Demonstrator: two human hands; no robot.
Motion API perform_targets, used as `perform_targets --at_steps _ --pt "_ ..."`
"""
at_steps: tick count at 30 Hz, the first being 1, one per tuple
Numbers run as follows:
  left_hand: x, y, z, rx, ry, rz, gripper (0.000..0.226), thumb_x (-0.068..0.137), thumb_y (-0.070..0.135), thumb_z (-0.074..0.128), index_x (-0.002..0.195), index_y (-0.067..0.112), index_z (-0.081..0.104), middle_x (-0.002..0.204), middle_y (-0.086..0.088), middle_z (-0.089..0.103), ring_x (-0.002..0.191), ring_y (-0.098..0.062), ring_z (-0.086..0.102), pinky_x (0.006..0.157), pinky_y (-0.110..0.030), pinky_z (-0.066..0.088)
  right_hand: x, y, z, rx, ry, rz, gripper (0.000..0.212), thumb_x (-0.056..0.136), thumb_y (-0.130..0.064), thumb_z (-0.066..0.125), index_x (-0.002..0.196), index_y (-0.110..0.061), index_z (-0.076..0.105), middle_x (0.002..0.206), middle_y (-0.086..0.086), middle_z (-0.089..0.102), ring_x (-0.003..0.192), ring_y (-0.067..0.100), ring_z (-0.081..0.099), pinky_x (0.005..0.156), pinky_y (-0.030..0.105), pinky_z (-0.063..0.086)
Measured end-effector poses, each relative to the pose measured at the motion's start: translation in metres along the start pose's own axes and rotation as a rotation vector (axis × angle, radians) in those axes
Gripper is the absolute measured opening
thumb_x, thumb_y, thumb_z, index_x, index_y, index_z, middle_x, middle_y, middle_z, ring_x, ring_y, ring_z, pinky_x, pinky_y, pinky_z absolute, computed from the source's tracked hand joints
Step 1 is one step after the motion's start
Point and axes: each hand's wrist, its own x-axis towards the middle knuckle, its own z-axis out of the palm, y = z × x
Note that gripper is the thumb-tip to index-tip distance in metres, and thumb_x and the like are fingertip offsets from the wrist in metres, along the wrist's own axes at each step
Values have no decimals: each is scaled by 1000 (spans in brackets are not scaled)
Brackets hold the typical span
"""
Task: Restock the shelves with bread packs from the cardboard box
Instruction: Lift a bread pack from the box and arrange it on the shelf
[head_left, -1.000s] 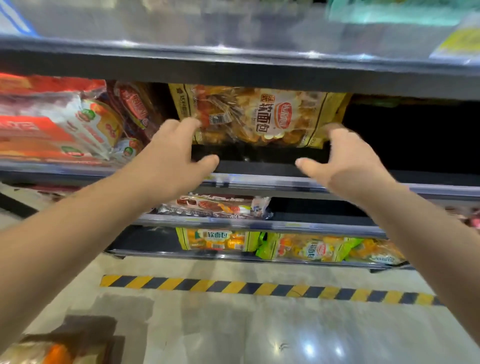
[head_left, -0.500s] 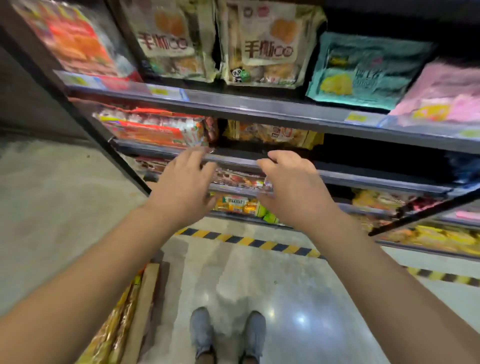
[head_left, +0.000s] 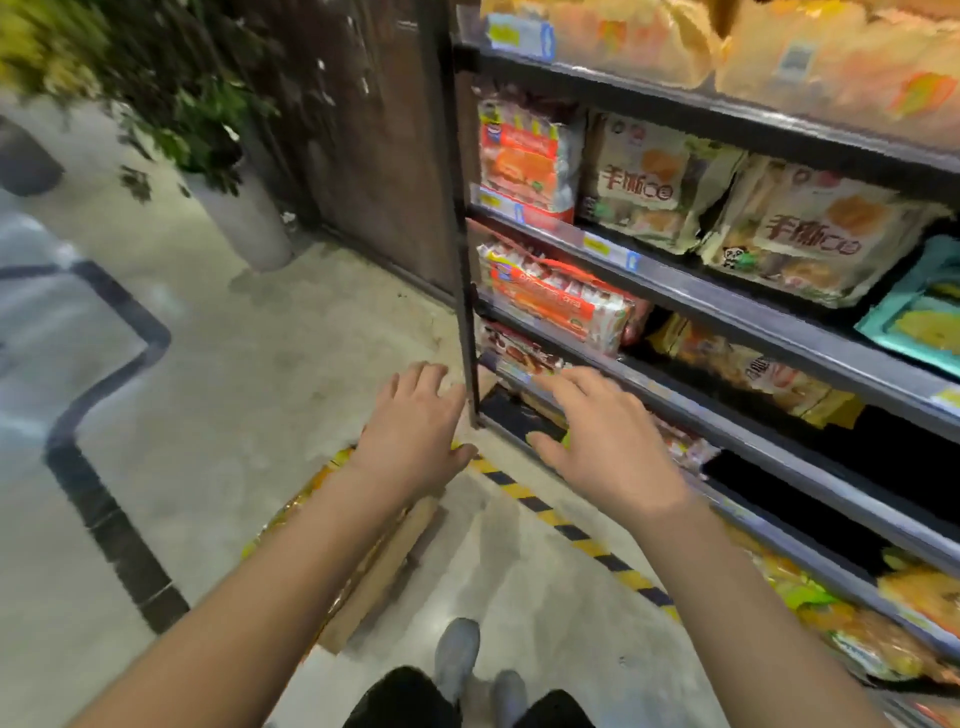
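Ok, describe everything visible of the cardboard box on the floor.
The cardboard box is plain brown cardboard, open-topped, standing on the floor left of the shelves, near the striped tape. Shiny yellow packs fill it. The left forearm crosses in front and hides much of it; the open left hand shows over its far end, contact unclear.

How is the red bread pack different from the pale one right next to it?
The red pack is red and white; the pale pack is cream with big letters. The red pack looks narrower, the pale pack wider. The red pack sits at the left end of the shelf, the pale pack right of it. Both stand upright on it.
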Motion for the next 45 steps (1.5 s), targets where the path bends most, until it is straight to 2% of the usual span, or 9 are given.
perform_targets --at_steps 6,11,15,19,26,34,38,42,45 --pt "-72 -74 27 -100 -56 -333 69 95 53 66 154 26 43 165 -8 32 153 -31 28 120 -40 29 33 -62 37 39 -146 -281 59 96 -46 60 150 -26 46 145 -1 51 132 24 52 104 42 42" --pt "-137 -119 43 -123 -100 -576 69 96 56 63 155 27 41 165 -7 30 155 -30 24 123 -42 26 47 -119 65 -10 -270 -467 58 95 -45 60 148 -28 47 143 -1 52 133 24 50 107 41 42" --pt "-172 -146 58 -163 -118 -701 71 96 59 62 156 27 41 166 -9 31 156 -31 23 127 -44 23 57 -159 85 -28 -333 -567 62 92 -48 63 149 -31 46 144 -2 51 134 23 49 109 40 41" --pt "-200 -172 78 -214 -151 -800 72 93 60 65 154 28 43 166 -9 32 155 -30 25 126 -45 26 66 -195 105 -67 -399 -634 60 93 -49 61 148 -31 45 145 -3 50 134 22 48 106 40 40" --pt "-215 -235 118 -319 -192 -866 69 93 60 64 152 29 45 166 -8 32 155 -30 26 126 -46 27 99 -252 145 -137 -520 -672 62 95 -50 60 151 -30 42 148 -3 47 135 21 48 109 39 40" --pt "-183 -301 154 -384 -302 -816 71 95 57 63 155 24 43 167 -9 31 155 -32 26 124 -47 27 151 -284 200 -182 -605 -632 61 97 -52 57 151 -30 44 147 -5 47 133 20 49 105 39 43" --pt "-159 -319 174 -412 -345 -787 71 96 55 63 156 23 42 164 -10 34 152 -32 30 123 -46 29 176 -284 234 -197 -649 -613 57 98 -51 55 150 -29 45 148 -3 48 135 19 48 110 39 37" --pt "-126 -335 226 -435 -401 -827 70 97 55 61 156 24 40 168 -9 24 155 -31 25 124 -43 25 210 -275 300 -121 -685 -587 54 98 -47 57 149 -29 47 148 -5 48 136 17 47 110 38 36" --pt "-100 -341 282 -502 -424 -860 68 96 55 63 154 24 42 164 -9 29 153 -32 27 123 -45 26 235 -260 365 -149 -747 -598 55 100 -45 57 151 -27 45 152 -3 44 140 19 43 111 38 37"
